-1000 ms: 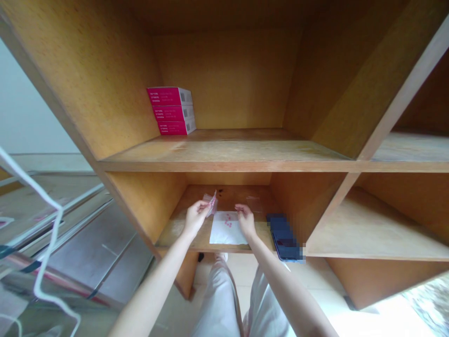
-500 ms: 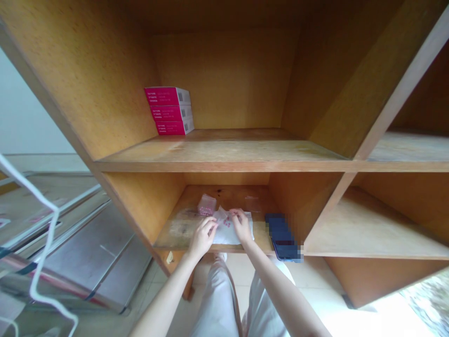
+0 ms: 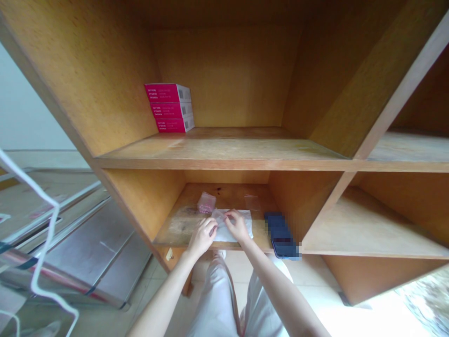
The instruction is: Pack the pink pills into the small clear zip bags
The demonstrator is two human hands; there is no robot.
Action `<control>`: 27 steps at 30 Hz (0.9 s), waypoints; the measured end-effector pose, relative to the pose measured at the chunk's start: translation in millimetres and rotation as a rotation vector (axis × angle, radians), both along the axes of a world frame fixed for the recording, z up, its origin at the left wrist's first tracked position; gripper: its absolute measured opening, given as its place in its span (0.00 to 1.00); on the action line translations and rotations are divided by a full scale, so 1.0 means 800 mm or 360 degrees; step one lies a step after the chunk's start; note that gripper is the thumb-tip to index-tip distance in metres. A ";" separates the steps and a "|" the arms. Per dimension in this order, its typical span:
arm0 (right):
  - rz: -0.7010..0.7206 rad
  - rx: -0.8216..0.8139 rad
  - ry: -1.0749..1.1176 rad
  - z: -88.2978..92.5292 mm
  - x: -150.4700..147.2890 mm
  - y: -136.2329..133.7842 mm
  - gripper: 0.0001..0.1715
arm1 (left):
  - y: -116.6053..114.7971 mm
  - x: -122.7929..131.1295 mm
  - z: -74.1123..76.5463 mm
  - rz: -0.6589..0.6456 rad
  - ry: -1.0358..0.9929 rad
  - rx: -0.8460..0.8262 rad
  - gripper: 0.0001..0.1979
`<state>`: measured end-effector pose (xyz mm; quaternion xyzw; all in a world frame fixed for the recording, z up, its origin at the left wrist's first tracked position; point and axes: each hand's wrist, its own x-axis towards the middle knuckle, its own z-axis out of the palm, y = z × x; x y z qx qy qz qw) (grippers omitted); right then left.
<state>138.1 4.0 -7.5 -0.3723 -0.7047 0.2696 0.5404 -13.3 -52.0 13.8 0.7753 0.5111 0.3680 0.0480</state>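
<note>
Crinkled translucent film (image 3: 220, 216) lies on a white paper sheet (image 3: 245, 229), directly under the fingers, on the lower wooden shelf (image 3: 228, 189). Right hand (image 3: 238, 227): fingers closed in a pinch, apparently on the film's edge. Left hand (image 3: 201, 238): fingers curled, half closed, beside the film's near corner; whether they grip it cannot be told. Film judged very light, soft and slippery; best taken by its edge between finger pads. Small pink-filled bag (image 3: 206, 202) lies beyond the left fingers, clear bag (image 3: 250, 202) beyond the right.
</note>
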 end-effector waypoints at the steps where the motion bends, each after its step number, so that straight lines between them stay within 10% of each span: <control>1: -0.0001 0.0004 -0.0010 0.000 0.000 0.000 0.07 | 0.001 0.001 0.001 0.0005 -0.0039 -0.0035 0.08; 14: 0.0010 0.0048 -0.0041 0.012 0.002 -0.009 0.09 | 0.036 0.019 0.017 0.0180 -0.1229 -0.0976 0.12; 27: 0.0043 0.0042 -0.0045 0.018 0.002 -0.013 0.10 | 0.045 0.026 0.030 0.0177 -0.1323 -0.1180 0.11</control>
